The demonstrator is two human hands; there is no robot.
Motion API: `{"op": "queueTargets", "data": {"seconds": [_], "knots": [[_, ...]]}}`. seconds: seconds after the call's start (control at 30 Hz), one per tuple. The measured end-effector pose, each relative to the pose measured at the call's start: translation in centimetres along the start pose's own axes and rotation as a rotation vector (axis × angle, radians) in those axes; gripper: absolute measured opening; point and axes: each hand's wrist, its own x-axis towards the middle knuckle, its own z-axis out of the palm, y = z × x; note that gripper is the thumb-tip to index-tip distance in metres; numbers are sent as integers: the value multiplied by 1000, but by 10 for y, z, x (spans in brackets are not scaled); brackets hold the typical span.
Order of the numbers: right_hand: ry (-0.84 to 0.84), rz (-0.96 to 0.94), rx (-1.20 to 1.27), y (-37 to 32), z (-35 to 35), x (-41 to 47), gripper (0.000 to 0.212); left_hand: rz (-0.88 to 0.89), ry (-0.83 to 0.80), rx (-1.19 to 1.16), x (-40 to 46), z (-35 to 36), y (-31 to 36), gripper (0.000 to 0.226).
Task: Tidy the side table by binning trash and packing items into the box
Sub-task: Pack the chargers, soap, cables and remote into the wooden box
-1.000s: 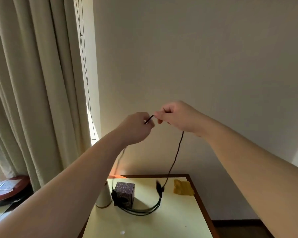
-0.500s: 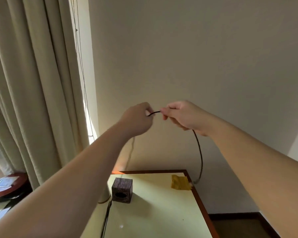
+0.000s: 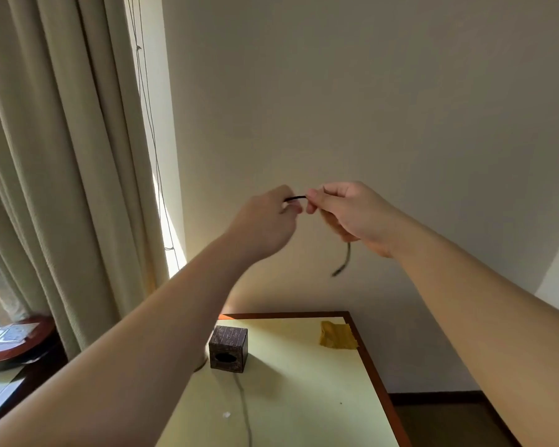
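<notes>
Hands [image 3: 310,214] pinch black cable [image 3: 297,198] above dark cube box [image 3: 228,349].

Bare forearms [image 3: 162,343], seemingly sleeveless.

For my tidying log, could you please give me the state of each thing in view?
Thin black cable: held taut between both hands, one end dangling.
Left hand: pinches the cable.
Right hand: pinches the cable.
Dark wooden cube: standing on the table, hole facing forward.
Crumpled yellow paper: lying at the table's far right corner.
</notes>
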Motion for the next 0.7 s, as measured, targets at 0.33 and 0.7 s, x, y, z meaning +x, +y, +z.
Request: {"op": "queueTargets", "data": {"seconds": [0.33, 0.7], "knots": [[-338, 155, 194, 18, -2, -58, 33, -255, 172, -116, -3, -39, -40, 31], [89, -397, 418, -68, 18, -19, 28, -237, -173, -351, -67, 57, -8, 30]]}}
